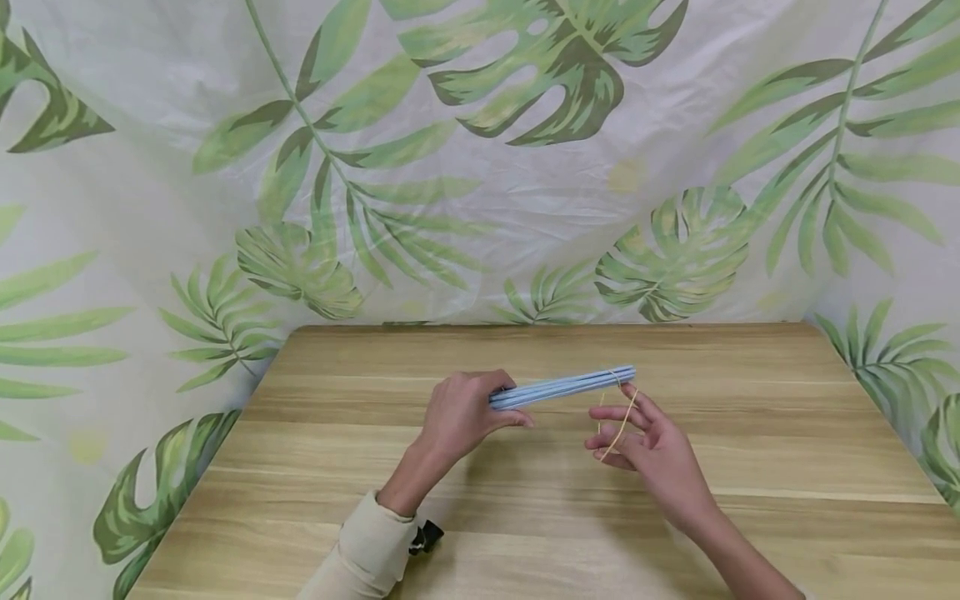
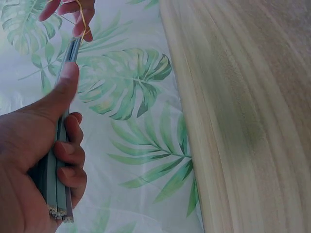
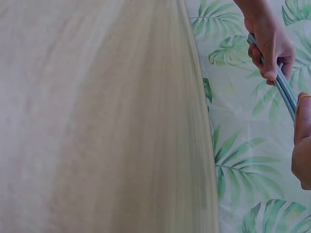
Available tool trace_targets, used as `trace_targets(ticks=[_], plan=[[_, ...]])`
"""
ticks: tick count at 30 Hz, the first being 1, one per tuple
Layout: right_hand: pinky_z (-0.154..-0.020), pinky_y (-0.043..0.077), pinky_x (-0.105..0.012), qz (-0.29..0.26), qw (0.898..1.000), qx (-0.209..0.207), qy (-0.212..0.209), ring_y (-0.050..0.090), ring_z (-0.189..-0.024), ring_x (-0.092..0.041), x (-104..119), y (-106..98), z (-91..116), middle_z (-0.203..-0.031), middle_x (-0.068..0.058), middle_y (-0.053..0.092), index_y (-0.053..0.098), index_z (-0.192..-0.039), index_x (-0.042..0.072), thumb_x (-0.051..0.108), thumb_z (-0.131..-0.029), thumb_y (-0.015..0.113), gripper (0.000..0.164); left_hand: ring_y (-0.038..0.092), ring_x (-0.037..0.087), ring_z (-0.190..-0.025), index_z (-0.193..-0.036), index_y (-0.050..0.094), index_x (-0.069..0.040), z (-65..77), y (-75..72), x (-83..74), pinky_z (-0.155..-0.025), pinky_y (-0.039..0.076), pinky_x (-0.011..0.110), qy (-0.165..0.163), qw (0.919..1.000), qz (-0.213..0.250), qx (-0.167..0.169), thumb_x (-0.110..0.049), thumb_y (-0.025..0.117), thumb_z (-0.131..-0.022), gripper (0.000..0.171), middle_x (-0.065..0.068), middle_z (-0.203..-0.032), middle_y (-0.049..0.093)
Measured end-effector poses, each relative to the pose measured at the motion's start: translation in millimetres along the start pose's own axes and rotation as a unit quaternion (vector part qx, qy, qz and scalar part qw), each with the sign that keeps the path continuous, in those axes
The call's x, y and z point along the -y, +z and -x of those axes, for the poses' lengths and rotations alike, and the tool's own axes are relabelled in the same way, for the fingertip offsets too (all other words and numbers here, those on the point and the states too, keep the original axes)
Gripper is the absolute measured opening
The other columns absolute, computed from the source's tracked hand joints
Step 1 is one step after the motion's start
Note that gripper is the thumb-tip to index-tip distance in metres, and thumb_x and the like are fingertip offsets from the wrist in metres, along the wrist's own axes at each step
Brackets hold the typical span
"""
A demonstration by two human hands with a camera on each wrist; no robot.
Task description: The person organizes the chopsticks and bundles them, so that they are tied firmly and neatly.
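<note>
In the head view my left hand (image 1: 465, 412) grips one end of a bundle of thin light-blue sticks (image 1: 566, 387), held above the table and pointing right. In the left wrist view the fingers wrap round the sticks (image 2: 61, 131), the thumb lies along them, and their cut ends show at the bottom. A thin yellow rubber band (image 1: 621, 429) passes round the bundle's far end and stretches to my right hand (image 1: 656, 454), whose bent fingers hook it. In the right wrist view that hand (image 3: 303, 141) is partly cut off by the frame edge.
A wood-grain table (image 1: 337, 467) lies under both hands. Behind it and at its sides hangs a white cloth (image 1: 540, 225) printed with green leaves. A small black object (image 1: 426, 537) sits by the left sleeve's cuff (image 1: 375, 542).
</note>
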State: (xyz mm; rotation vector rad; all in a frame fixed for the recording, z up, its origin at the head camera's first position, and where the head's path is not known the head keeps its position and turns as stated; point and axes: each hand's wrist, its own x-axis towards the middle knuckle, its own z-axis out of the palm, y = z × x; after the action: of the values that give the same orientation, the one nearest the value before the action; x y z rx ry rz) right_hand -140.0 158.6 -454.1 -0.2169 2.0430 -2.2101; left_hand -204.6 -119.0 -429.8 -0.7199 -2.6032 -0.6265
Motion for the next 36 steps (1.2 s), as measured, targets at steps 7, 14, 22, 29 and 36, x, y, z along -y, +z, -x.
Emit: trace_targets(ticks=[7, 14, 22, 29, 36], plan=[[-0.088, 0.062, -0.026, -0.042, 0.998, 0.026, 0.024, 0.077, -0.099, -0.01, -5, -13, -7, -0.12, 0.01, 0.077, 0.0, -0.169, -0.006, 0.019, -0.112, 0.058, 0.084, 0.049, 0.0, -0.058, -0.09, 0.079, -0.017, -1.5, -0.1, 1.3, -0.054, 0.039, 0.017, 0.044, 0.9989, 0.009, 0.014, -0.052, 0.089, -0.081, 0.037, -0.01, -0.072, 0.067], [-0.084, 0.062, -0.024, -0.104, 0.993, 0.05, -0.003, 0.076, -0.093, -0.007, -13, -21, -12, -0.114, 0.008, 0.078, 0.043, -0.156, 0.016, 0.014, -0.113, 0.055, 0.045, 0.059, 0.003, -0.063, -0.098, 0.082, -0.017, -2.1, 0.9, 4.7, -0.058, 0.044, 0.017, 0.077, 0.997, 0.007, 0.009, -0.047, 0.088, -0.086, 0.033, -0.008, -0.084, 0.076], [-0.082, 0.062, -0.023, -0.131, 0.988, 0.072, -0.031, 0.076, -0.09, -0.006, -17, -26, -14, -0.111, 0.007, 0.076, 0.051, -0.152, 0.024, 0.007, -0.113, 0.053, 0.043, 0.063, 0.004, -0.063, -0.098, 0.083, -0.017, -2.0, 1.9, 8.8, -0.059, 0.049, 0.02, 0.087, 0.9961, 0.007, 0.006, -0.047, 0.089, -0.085, 0.033, -0.007, -0.085, 0.078], [-0.079, 0.061, -0.02, -0.152, 0.983, 0.093, -0.036, 0.076, -0.087, -0.006, -20, -32, -16, -0.111, 0.006, 0.076, 0.045, -0.156, 0.014, 0.004, -0.113, 0.05, 0.045, 0.066, 0.003, -0.064, -0.096, 0.083, -0.016, -2.8, 0.7, 11.7, -0.06, 0.05, 0.018, 0.111, 0.9935, 0.025, 0.009, -0.044, 0.09, -0.084, 0.031, -0.008, -0.084, 0.079], [-0.075, 0.059, -0.018, -0.157, 0.979, 0.122, -0.037, 0.074, -0.085, -0.004, -20, -38, -17, -0.11, 0.007, 0.073, 0.044, -0.157, 0.015, 0.005, -0.113, 0.05, 0.046, 0.061, -0.001, -0.061, -0.092, 0.083, -0.016, -4.2, -1.8, 15.0, -0.059, 0.047, 0.015, 0.128, 0.991, 0.037, 0.014, -0.042, 0.092, -0.083, 0.029, -0.008, -0.081, 0.078]])
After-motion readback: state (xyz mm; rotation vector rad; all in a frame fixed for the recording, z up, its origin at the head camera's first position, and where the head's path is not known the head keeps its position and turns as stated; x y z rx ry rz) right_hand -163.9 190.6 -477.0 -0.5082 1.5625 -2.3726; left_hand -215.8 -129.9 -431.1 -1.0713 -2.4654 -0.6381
